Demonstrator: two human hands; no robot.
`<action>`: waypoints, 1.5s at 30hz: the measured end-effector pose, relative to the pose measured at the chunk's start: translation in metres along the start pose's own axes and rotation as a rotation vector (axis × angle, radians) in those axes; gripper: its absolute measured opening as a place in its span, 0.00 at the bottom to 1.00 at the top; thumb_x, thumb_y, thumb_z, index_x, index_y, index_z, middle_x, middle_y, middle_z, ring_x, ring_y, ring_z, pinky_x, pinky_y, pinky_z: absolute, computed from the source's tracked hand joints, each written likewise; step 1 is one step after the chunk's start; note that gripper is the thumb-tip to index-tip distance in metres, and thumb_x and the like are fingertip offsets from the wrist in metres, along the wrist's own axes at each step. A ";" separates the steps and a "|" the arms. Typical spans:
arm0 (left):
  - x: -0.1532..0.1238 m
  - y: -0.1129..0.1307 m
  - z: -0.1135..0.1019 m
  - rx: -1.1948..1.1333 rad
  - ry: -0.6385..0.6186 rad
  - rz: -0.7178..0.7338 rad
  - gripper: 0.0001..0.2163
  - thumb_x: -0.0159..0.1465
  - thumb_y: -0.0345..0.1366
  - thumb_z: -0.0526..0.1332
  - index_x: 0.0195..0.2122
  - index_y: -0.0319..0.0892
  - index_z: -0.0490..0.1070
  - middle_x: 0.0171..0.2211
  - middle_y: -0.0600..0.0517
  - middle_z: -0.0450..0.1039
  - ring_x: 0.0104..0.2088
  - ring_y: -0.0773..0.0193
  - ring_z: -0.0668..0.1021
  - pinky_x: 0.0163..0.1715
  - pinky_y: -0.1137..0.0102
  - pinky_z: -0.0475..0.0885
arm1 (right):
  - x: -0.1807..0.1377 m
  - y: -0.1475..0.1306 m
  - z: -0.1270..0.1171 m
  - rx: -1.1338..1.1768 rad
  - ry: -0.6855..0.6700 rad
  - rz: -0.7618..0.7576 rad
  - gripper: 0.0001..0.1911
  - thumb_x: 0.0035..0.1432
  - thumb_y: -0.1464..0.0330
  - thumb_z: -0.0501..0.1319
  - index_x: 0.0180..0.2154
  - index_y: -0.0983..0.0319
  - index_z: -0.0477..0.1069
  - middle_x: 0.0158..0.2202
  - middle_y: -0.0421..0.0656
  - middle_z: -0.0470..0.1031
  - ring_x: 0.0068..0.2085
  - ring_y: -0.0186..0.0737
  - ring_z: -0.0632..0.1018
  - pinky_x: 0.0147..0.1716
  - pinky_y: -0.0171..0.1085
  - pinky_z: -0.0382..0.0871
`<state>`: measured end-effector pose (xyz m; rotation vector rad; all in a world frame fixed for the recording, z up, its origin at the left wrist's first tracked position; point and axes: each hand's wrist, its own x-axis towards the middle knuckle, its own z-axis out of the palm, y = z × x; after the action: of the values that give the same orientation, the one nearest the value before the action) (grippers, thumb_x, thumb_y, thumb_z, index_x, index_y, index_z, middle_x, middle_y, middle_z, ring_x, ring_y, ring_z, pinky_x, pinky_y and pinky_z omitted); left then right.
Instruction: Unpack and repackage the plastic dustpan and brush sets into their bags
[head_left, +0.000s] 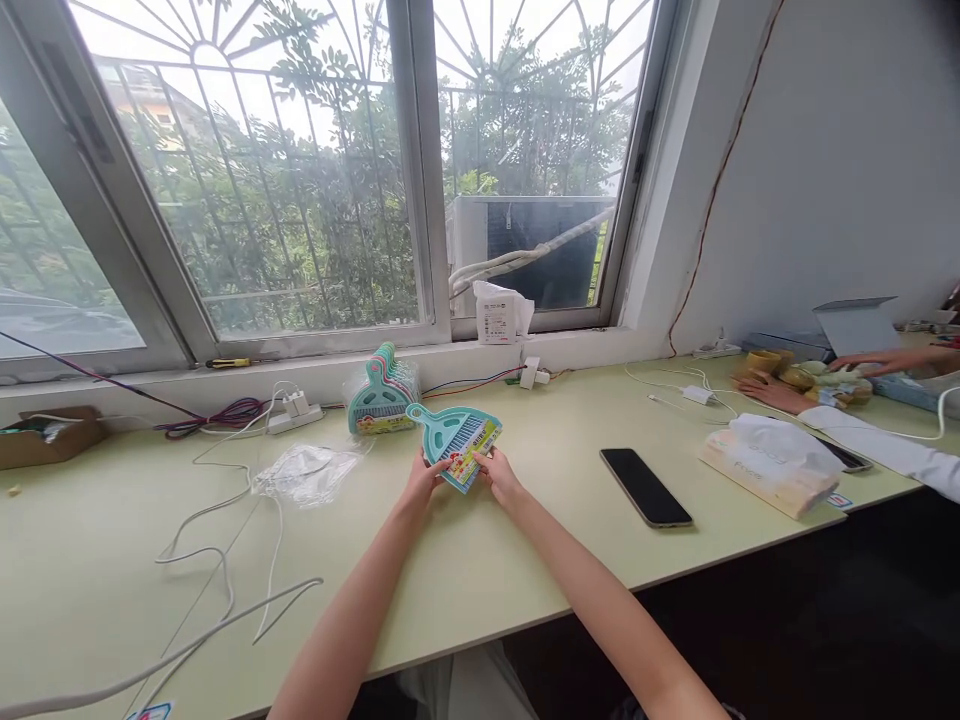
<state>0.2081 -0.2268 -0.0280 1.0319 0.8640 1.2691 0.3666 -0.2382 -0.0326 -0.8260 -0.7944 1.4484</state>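
A small turquoise dustpan and brush set point(450, 432) with a yellow printed label is held between both hands, tilted above the table. My left hand point(424, 478) grips its lower left edge, thumb on the front. On the right side, my right hand point(501, 473) closes around the edge near the label. Behind it, close to the wall, stands a stack of similar dustpan sets point(381, 395) in clear plastic, in turquoise, green and pink. A crumpled clear plastic bag point(309, 474) lies left of my hands.
A black phone point(646, 488) and a tissue pack point(772, 465) lie to the right. White cables point(214, 550) trail over the table point(420, 600) at left, near a cardboard box point(52, 435). At far right, another person's hands point(776, 392) touch yellowish items.
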 end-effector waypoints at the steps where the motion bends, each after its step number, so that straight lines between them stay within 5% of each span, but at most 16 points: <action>1: -0.001 0.000 0.001 0.008 -0.001 0.003 0.27 0.47 0.31 0.70 0.47 0.42 0.61 0.42 0.45 0.74 0.39 0.55 0.79 0.34 0.64 0.77 | 0.000 0.000 -0.001 -0.013 0.018 0.012 0.13 0.53 0.73 0.63 0.41 0.62 0.66 0.38 0.45 0.79 0.35 0.38 0.81 0.32 0.34 0.77; 10: -0.005 0.001 -0.001 0.174 -0.019 -0.062 0.29 0.50 0.36 0.69 0.52 0.44 0.60 0.47 0.45 0.72 0.42 0.56 0.78 0.36 0.65 0.76 | 0.003 0.002 -0.007 -0.063 0.047 0.019 0.12 0.48 0.72 0.67 0.36 0.64 0.69 0.37 0.46 0.79 0.34 0.39 0.80 0.31 0.34 0.77; 14: -0.003 0.011 -0.006 0.390 -0.030 -0.123 0.20 0.64 0.50 0.52 0.50 0.43 0.63 0.43 0.45 0.74 0.39 0.58 0.78 0.37 0.63 0.75 | 0.004 0.004 -0.011 -0.090 0.074 -0.025 0.14 0.45 0.72 0.68 0.36 0.63 0.69 0.38 0.44 0.79 0.36 0.40 0.80 0.32 0.36 0.78; 17: -0.001 0.023 -0.022 0.803 0.194 0.082 0.21 0.68 0.48 0.42 0.47 0.42 0.69 0.46 0.44 0.73 0.44 0.54 0.76 0.45 0.57 0.71 | 0.006 0.005 -0.016 -0.102 0.110 -0.036 0.15 0.44 0.72 0.69 0.36 0.63 0.69 0.38 0.44 0.78 0.36 0.41 0.80 0.34 0.38 0.79; 20: -0.001 0.031 -0.049 1.285 0.493 0.250 0.17 0.65 0.35 0.48 0.53 0.40 0.66 0.58 0.40 0.63 0.60 0.48 0.62 0.57 0.53 0.59 | 0.009 0.008 -0.021 -0.115 0.130 -0.036 0.15 0.44 0.71 0.69 0.36 0.63 0.69 0.38 0.44 0.78 0.37 0.42 0.80 0.35 0.38 0.79; 23: -0.004 0.033 -0.073 1.565 0.632 0.093 0.22 0.61 0.28 0.51 0.58 0.35 0.62 0.64 0.36 0.51 0.65 0.43 0.51 0.60 0.48 0.48 | 0.010 0.010 -0.022 -0.133 0.120 -0.038 0.16 0.44 0.71 0.69 0.36 0.63 0.69 0.38 0.45 0.78 0.37 0.42 0.80 0.34 0.38 0.79; 27: -0.007 0.035 -0.079 1.631 0.505 -0.098 0.22 0.61 0.23 0.46 0.55 0.35 0.66 0.57 0.34 0.63 0.59 0.46 0.64 0.56 0.52 0.57 | 0.006 0.010 -0.019 -0.163 0.108 -0.048 0.16 0.44 0.71 0.69 0.37 0.63 0.69 0.37 0.45 0.78 0.37 0.42 0.80 0.34 0.38 0.79; 32: -0.008 0.041 -0.052 1.646 0.310 -0.031 0.14 0.57 0.22 0.52 0.38 0.39 0.75 0.41 0.39 0.75 0.45 0.52 0.75 0.47 0.61 0.66 | 0.004 0.008 -0.017 -0.170 0.127 -0.071 0.17 0.43 0.70 0.69 0.38 0.63 0.69 0.38 0.46 0.78 0.38 0.43 0.80 0.36 0.39 0.79; 36: -0.011 0.041 -0.029 1.619 0.141 0.029 0.09 0.53 0.23 0.58 0.21 0.41 0.73 0.28 0.43 0.76 0.38 0.53 0.77 0.42 0.65 0.67 | 0.004 0.004 -0.017 -0.162 0.133 -0.064 0.19 0.43 0.70 0.69 0.39 0.62 0.69 0.40 0.46 0.78 0.40 0.45 0.80 0.37 0.40 0.79; 41: -0.015 0.032 -0.017 1.574 0.127 0.097 0.08 0.59 0.31 0.55 0.34 0.41 0.73 0.34 0.43 0.76 0.38 0.53 0.77 0.37 0.65 0.67 | 0.004 0.000 -0.018 -0.164 0.144 -0.068 0.18 0.43 0.70 0.69 0.38 0.62 0.69 0.39 0.45 0.78 0.40 0.44 0.80 0.37 0.40 0.79; 45: -0.015 0.030 -0.022 1.528 0.040 0.045 0.10 0.54 0.40 0.61 0.37 0.44 0.71 0.30 0.47 0.75 0.36 0.53 0.76 0.35 0.68 0.67 | 0.004 -0.002 -0.020 -0.160 0.135 -0.070 0.16 0.45 0.71 0.68 0.38 0.62 0.70 0.40 0.44 0.78 0.39 0.42 0.80 0.35 0.37 0.78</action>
<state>0.1761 -0.2393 -0.0071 2.1640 1.9126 0.4643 0.3850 -0.2342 -0.0415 -0.9968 -0.8354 1.2647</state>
